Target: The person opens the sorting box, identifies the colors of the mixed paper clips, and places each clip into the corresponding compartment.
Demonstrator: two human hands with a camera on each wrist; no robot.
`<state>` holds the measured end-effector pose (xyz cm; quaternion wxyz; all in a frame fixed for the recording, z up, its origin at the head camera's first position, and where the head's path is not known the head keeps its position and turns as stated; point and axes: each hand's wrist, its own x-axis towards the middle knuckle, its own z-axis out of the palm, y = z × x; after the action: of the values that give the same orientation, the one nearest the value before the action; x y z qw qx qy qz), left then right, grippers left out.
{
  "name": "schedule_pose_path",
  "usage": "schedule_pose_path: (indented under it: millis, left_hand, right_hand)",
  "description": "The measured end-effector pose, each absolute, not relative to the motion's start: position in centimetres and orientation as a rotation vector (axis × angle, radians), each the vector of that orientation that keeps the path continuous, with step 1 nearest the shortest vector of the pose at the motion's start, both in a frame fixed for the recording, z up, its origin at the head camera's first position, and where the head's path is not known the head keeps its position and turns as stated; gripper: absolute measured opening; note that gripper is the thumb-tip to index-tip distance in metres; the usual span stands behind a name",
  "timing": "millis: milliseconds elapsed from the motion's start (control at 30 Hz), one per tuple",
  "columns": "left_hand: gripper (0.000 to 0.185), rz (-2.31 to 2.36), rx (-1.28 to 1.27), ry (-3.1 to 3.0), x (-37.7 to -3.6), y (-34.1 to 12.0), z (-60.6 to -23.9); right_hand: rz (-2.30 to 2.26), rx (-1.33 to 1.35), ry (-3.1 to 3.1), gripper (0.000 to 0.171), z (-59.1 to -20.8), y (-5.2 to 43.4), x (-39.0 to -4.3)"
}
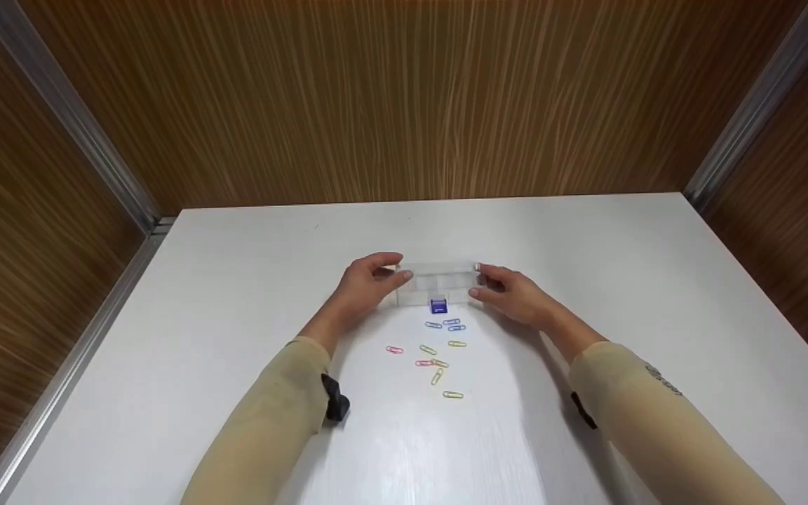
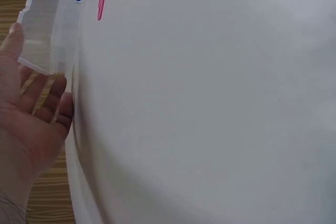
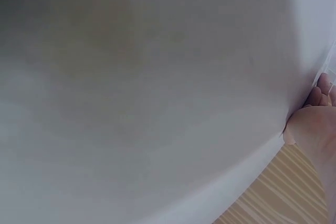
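A clear plastic box [image 1: 438, 282] with inner dividers and a small blue latch [image 1: 439, 306] at its front lies between both hands. My left hand [image 1: 370, 279] holds its left end, the thumb at the front corner. In the left wrist view, that thumb lies on the edge of the box [image 2: 42, 30], and the fingers are partly behind it. At the opposite end my right hand [image 1: 516, 294] grips the box, thumb in front and fingers farther back. Only a sliver of the box shows in the right wrist view, beside the right hand [image 3: 317, 124].
Several loose paper clips lie in front of the box on the white table [image 1: 271, 280]: blue clips [image 1: 433, 325] nearest it, then pink clips [image 1: 394, 350] and yellow clips [image 1: 453, 395]. Wood-grain panels [image 1: 404, 105] wall the table's back and sides.
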<state>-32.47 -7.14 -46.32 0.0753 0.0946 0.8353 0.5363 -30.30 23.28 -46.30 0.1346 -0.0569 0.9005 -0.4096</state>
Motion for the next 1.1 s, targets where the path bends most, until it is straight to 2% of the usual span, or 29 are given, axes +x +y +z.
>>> schedule_pose_path:
  millis: [167, 767, 967, 1100]
  left_hand:
    - [0.051, 1.677, 0.275, 2.563, -32.9, -7.1, -46.2]
    - [0.019, 1.921, 0.371, 2.691, -33.5, -6.8, -45.3]
    - [0.014, 1.954, 0.324, 2.691, -33.6, -6.9, -45.2]
    - [0.018, 1.931, 0.295, 2.692, -33.6, -7.0, -45.3]
  right_hand:
    - [-1.194, -0.159, 2.602, 0.072, -46.3, 23.3, -30.2]
    - [-1.228, -0.183, 2.601, 0.07, -46.6, 22.5, -30.1]
    - [-1.22, -0.194, 2.604, 0.071, -46.6, 22.4, -30.1]
    - [-1.218, -0.178, 2.596, 0.071, -46.5, 22.4, -30.1]
